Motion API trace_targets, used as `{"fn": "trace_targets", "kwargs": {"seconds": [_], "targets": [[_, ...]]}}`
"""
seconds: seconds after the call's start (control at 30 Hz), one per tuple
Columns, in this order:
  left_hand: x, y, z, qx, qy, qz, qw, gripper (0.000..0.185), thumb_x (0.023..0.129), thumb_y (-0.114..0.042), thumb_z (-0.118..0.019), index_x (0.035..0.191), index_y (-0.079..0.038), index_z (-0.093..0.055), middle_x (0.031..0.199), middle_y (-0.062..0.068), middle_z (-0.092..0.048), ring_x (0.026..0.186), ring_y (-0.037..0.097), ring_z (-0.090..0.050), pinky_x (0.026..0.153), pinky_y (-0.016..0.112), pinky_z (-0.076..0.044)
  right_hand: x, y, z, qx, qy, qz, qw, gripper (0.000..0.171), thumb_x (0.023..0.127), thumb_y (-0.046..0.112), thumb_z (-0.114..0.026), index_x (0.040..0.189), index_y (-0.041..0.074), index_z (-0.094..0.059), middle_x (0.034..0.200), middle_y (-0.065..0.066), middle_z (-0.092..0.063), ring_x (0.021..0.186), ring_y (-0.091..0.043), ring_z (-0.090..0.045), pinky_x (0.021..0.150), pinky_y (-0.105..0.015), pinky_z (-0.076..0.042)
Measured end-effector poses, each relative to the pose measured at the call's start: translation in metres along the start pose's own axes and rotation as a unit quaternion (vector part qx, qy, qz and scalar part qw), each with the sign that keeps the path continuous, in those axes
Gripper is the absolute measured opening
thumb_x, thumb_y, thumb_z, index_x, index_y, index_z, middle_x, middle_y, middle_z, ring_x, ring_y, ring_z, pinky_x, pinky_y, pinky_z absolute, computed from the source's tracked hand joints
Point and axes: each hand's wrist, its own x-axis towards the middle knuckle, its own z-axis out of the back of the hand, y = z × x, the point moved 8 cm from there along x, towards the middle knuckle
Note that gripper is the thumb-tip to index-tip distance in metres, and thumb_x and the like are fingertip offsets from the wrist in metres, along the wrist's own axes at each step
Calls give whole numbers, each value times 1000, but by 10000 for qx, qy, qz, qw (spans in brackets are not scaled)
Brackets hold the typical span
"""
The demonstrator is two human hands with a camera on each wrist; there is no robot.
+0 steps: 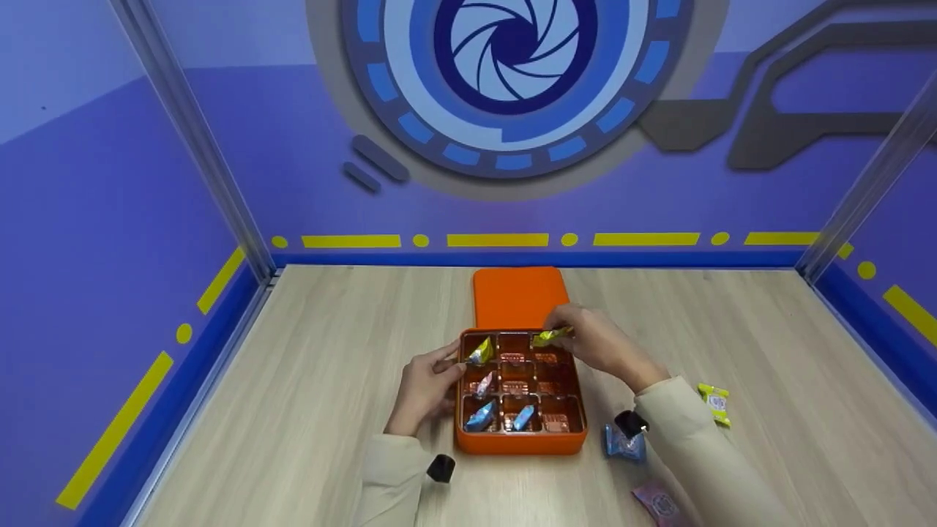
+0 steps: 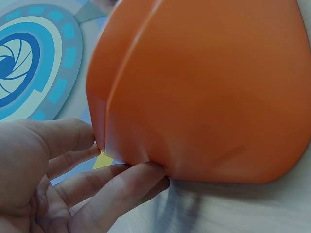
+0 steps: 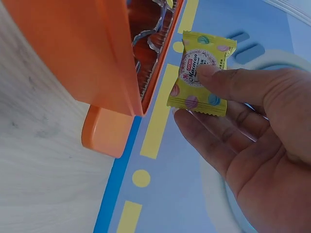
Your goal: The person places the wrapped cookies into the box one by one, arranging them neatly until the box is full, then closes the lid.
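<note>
Your right hand (image 1: pixel 596 342) pinches a yellow foil-wrapped macaron candy (image 1: pixel 550 336) between thumb and fingertips, over the far right compartment of the orange nine-compartment plastic tray (image 1: pixel 520 442), which sits on the pale wood-grain table (image 1: pixel 307 410) with its flat orange lid (image 1: pixel 517 296) lying just behind it. Your left hand (image 1: pixel 425 386) rests against the tray's left wall, fingers loosely spread and relaxed, fingertips touching the rim beside a second yellow wrapped candy (image 1: pixel 481 352) in the far left compartment. Also present: two blue wrapped candies (image 1: pixel 501 418) in the near row, and a loose blue candy (image 1: pixel 622 445), a pink candy (image 1: pixel 659 503) and a yellow candy (image 1: pixel 715 403) on the table right of the tray.
</note>
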Motion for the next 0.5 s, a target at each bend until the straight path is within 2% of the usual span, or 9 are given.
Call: {"fn": "trace_targets", "kwargs": {"seconds": [0.1, 0.33, 0.5], "targets": [[0, 0, 0, -29, 14, 27, 10000, 49, 103, -7, -68, 151, -9, -60, 125, 21, -73, 92, 26, -76, 59, 38, -64, 3, 2, -4, -37, 98, 90, 9999, 16, 93, -9, -76, 104, 3, -74, 102, -9, -73, 95, -29, -72, 84, -47, -63], [0, -2, 1, 102, -20, 6, 9999, 49, 102, -10, -71, 150, -9, -62, 130, 21, -71, 115, 32, -72, 63, 36, -65, 12, 6, -9, 49, 212, 312, 9993, 18, 92, -12, -76, 103, 3, -74, 101, -10, -73, 96, -30, -73, 85, -48, -63], [-1, -2, 1, 108, -8, -48, 9999, 49, 101, -10, -71, 149, -8, -62, 129, 23, -71, 115, 34, -71, 67, 40, -65, 18, 7, -13, 77, 358, 222, 9991, 18, 93, -10, -75, 105, 3, -74, 103, -9, -74, 99, -30, -73, 87, -48, -62]]}}
